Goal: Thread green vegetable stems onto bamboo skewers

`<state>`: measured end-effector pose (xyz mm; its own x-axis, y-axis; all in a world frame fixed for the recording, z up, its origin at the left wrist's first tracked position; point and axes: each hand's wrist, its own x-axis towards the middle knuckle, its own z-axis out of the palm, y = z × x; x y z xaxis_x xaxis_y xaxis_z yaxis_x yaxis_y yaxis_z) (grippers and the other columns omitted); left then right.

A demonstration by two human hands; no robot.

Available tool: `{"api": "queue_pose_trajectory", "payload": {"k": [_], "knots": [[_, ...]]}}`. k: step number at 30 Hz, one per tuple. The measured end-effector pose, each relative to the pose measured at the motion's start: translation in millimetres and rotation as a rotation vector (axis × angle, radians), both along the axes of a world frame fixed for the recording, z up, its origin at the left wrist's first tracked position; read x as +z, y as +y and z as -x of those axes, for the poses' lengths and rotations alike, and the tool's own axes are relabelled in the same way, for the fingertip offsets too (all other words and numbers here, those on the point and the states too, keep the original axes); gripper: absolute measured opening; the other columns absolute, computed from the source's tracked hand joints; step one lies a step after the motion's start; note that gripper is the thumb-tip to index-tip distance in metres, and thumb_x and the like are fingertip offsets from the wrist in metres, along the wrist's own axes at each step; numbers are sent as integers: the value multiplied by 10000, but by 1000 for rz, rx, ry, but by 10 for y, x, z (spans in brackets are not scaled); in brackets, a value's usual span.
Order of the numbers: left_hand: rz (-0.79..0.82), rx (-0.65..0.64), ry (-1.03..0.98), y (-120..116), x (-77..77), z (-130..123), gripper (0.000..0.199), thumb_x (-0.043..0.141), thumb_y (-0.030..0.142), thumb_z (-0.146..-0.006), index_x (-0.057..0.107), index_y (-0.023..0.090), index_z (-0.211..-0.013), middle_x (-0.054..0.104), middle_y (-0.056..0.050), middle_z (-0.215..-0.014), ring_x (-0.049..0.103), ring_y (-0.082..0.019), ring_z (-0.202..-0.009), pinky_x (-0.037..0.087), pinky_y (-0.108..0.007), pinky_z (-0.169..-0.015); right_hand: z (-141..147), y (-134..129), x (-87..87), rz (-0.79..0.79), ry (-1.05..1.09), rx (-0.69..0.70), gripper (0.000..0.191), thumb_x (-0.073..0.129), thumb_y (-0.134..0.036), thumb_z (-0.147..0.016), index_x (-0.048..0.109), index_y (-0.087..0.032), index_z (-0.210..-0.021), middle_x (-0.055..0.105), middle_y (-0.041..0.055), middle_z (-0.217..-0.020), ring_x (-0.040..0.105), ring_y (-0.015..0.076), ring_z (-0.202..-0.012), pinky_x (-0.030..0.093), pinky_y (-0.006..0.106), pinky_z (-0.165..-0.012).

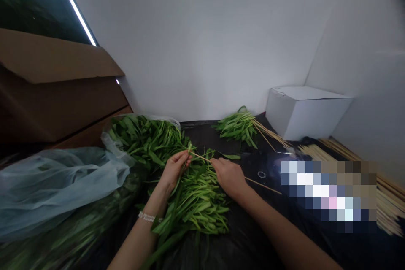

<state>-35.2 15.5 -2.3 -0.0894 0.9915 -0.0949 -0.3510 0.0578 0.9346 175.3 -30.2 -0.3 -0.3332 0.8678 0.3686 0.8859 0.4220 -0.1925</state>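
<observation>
My left hand (175,168) pinches the stem of a leafy green beside the tip of a thin wooden skewer (264,186). The skewer runs under my right hand (229,176), whose fingers are closed round it, and sticks out to the lower right. Below and between my hands lies a pile of cut green stems (202,206) with long leaves on a black surface. Behind my left hand, more leafy greens (142,137) fill an open clear plastic bag.
Skewered greens (238,126) lie at the back, near a white box (306,112). Bare skewers (387,202) are spread at the right, beside a pixelated patch. A pale plastic bag (63,177) and a cardboard box (57,105) stand at the left. A white wall rises behind.
</observation>
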Motion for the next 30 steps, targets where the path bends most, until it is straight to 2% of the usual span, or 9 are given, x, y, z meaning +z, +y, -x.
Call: {"api": "queue_pose_trajectory", "payload": {"k": [16,22,30], "knots": [[-32,14,71,4,11,2,372,892,323,-516,745,138,-804,738,-35,-760,609,-82,-608,489,-199,-615,27,-4,-34,9,3,6,333,354,-221,-982,614,-241,-1188,681,72,-941,628,174,-834,407,233,-657],[-51,-12,72,-17,25,-19,410,906,346,-472,751,136,-788,731,-32,-734,585,-75,-586,467,-193,-588,40,-29,-27,10,4,13,339,338,-218,-985,617,-228,-1179,676,74,-926,625,171,-821,405,232,-671],[-58,-104,146,-68,68,-63,340,887,346,-522,742,131,-743,717,-46,-719,583,-91,-579,469,-214,-591,68,-39,-58,-2,34,21,332,342,-193,-978,618,-221,-1161,675,72,-908,629,172,-815,408,232,-680]]}}
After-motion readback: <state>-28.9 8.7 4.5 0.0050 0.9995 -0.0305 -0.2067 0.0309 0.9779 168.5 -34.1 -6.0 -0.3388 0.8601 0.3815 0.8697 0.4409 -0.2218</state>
